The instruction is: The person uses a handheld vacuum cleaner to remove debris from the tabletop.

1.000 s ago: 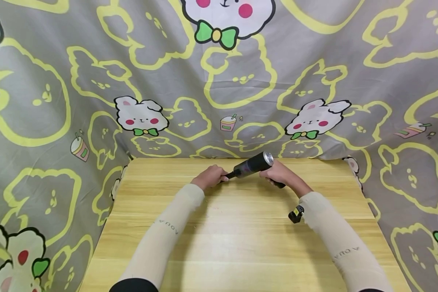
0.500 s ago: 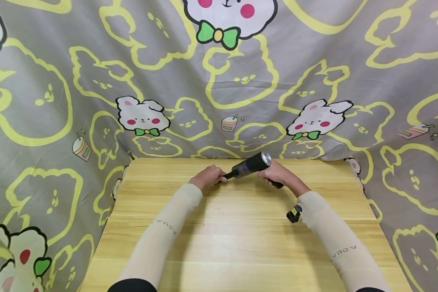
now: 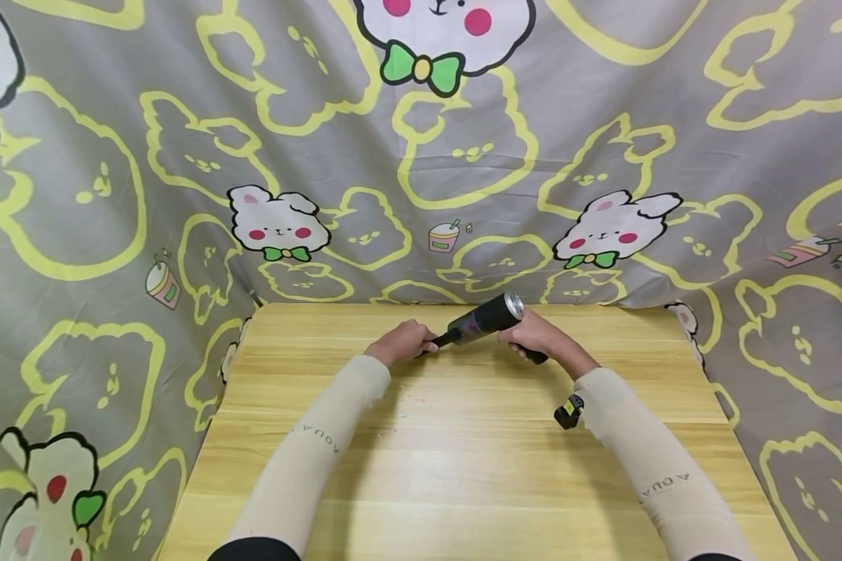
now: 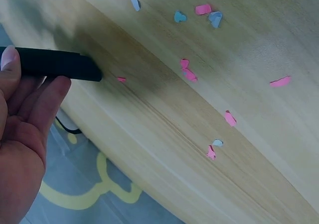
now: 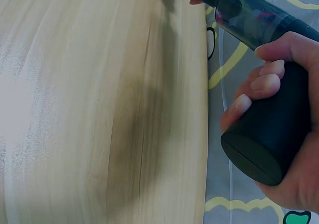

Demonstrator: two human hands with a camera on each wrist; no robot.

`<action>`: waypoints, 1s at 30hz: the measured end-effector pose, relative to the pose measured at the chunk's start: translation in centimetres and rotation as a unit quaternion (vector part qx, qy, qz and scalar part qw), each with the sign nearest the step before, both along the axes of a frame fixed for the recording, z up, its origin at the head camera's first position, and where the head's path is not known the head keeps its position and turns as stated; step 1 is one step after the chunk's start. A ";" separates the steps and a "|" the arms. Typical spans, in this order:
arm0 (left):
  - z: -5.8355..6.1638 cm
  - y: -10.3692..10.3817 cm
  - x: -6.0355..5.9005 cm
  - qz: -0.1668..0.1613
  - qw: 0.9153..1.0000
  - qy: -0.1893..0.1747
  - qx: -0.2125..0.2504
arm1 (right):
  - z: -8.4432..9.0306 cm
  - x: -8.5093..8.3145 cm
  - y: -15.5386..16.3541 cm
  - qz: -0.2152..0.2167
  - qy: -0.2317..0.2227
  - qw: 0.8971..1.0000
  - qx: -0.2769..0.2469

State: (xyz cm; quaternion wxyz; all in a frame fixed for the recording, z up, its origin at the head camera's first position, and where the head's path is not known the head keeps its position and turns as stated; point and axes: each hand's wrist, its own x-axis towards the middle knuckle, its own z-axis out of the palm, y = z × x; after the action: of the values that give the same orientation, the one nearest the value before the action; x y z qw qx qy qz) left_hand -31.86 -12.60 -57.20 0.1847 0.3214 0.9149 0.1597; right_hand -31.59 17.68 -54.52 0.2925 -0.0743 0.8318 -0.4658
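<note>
A grey cloth (image 3: 603, 117) printed with yellow outlines and white rabbits hangs behind and around you, and it drops past the edges of the wooden table (image 3: 463, 467) in front of you. Both of your forearms, in pale sleeves, stretch over the table toward its far edge.

There you hold a handheld vacuum (image 3: 487, 318) between your two hands, lifted at an angle, with its silver end cap up and to the right and its thin nozzle (image 4: 55, 67) pointing down to the left. Your right hand (image 3: 533, 336) is closed around the vacuum's thick black handle (image 5: 271, 134), fingers curled over it and thumb behind. Your left hand (image 3: 401, 341) pinches the nozzle near its tip, thumb on top and fingers beneath.

A small black device (image 3: 568, 411) with a yellow mark sits at your right wrist, just above the table.

In the left wrist view, small scraps of paper (image 4: 188, 72), pink and pale blue, lie scattered on the wood just beyond the nozzle's mouth, one pink scrap (image 4: 121, 78) right beside the tip.
</note>
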 end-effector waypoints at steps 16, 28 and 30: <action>-0.3 -0.3 0.2 -0.011 0.999 0.021 -0.022 | -0.1 0.4 -0.2 -0.009 -0.005 1.000 0.018; 0.2 -0.9 0.4 0.003 0.999 -0.001 -0.034 | 0.0 0.5 -1.1 -0.003 -0.003 1.000 0.018; 0.3 -1.2 0.5 0.004 0.999 -0.001 -0.033 | 0.0 0.5 -1.3 -0.002 -0.002 1.000 0.019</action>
State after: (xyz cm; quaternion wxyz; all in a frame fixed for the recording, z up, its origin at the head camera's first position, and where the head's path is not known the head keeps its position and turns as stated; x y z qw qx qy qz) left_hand -31.41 -13.75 -56.93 0.1952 0.3118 0.9207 0.1307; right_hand -31.11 16.39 -54.51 0.2944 -0.0664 0.8399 -0.4510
